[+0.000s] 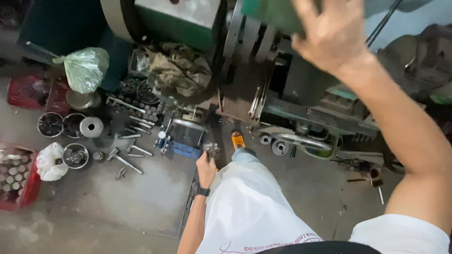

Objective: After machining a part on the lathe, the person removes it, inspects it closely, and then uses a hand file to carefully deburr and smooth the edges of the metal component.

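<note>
My left hand (206, 168), with a dark watch on the wrist, hangs low beside my white apron and grips a small metal part (211, 149). My right hand (329, 33) is raised high and rests on the green top of a machine (268, 14); its fingers curl over the edge, so its hold is not clear. The grey and green machine body (292, 89) stands in front of me. My foot in an orange sandal (238, 139) shows below it.
On the concrete floor to the left lie several wrenches and bolts (127, 157), round metal tins (75, 155), a steel disc (91, 127), red crates (21, 181) of parts, a green plastic bag (85, 68) and a rag pile (181, 68). Pulleys (280, 147) sit by the machine base.
</note>
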